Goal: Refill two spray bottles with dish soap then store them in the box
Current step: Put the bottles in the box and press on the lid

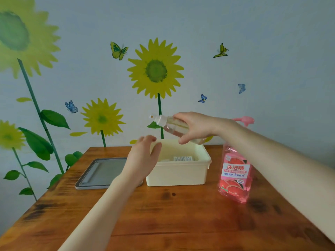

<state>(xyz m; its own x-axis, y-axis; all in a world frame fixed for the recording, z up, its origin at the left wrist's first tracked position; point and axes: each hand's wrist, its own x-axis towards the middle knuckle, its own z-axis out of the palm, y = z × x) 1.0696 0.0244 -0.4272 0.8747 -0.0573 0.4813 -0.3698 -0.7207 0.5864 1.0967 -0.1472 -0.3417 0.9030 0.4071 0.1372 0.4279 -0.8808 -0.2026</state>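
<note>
On the left of the desk (pixel 163 214) the grey lid (pixel 101 171) lies flat beside the box, so the box is open for storing. Your left hand (pixel 143 154) hovers at the box's near-left corner with fingers spread, grasping nothing; whether it touches the rim you cannot tell from here. The cream box (pixel 178 173) stands mid-desk, and something with a printed label already lies inside it, possibly the first bottle, though too little shows to be sure. Above the box, your right hand (pixel 192 126) is clenched around a clear spray bottle (pixel 172 125), tipped nearly sideways with its white nozzle pointing left. It appears to carry liquid, so I judge its refill done and the storing step in hand. On the right stands the pink dish soap bottle (pixel 235 173), upright with its pump on. What seems left: lower this bottle in, then perhaps fit the lid.
</note>
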